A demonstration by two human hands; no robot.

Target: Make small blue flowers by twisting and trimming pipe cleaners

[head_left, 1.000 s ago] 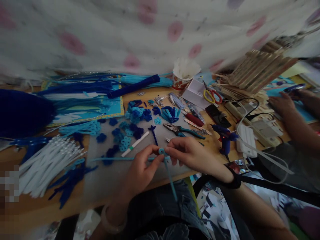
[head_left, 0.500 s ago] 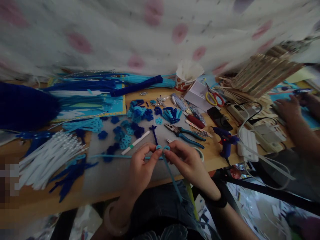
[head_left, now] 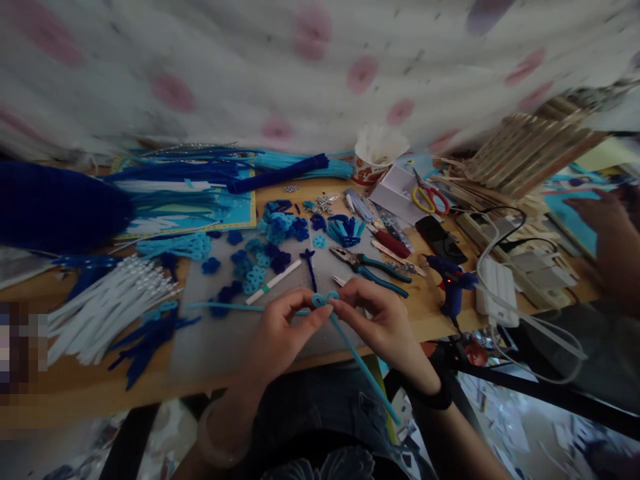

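Between the fingertips of both hands is a light blue pipe cleaner (head_left: 367,373), bent into small loops at the top. My left hand (head_left: 290,327) pinches the loops from the left, thumb against forefinger. On the other side my right hand (head_left: 373,320) pinches the same piece. One tail of it hangs down to the right over the lap, and a light blue length (head_left: 225,306) extends left behind my left hand. Just beyond the fingertips lie a dark blue twisted stem (head_left: 310,270) and a white stick (head_left: 273,283) with a green band.
Blue fuzzy flowers (head_left: 255,279) lie on the grey mat (head_left: 210,353). White stems (head_left: 107,313) are at left. Pliers (head_left: 373,270), a glue gun (head_left: 453,283), scissors (head_left: 430,199), a paper cup (head_left: 370,170) and a power strip (head_left: 495,250) lie rightward. Another person's hand (head_left: 600,213) is far right.
The loops have turned slightly between my fingers, and the hanging tail has swung right and reaches lower. The other person's hand at the far right has moved. The view has shifted a little.
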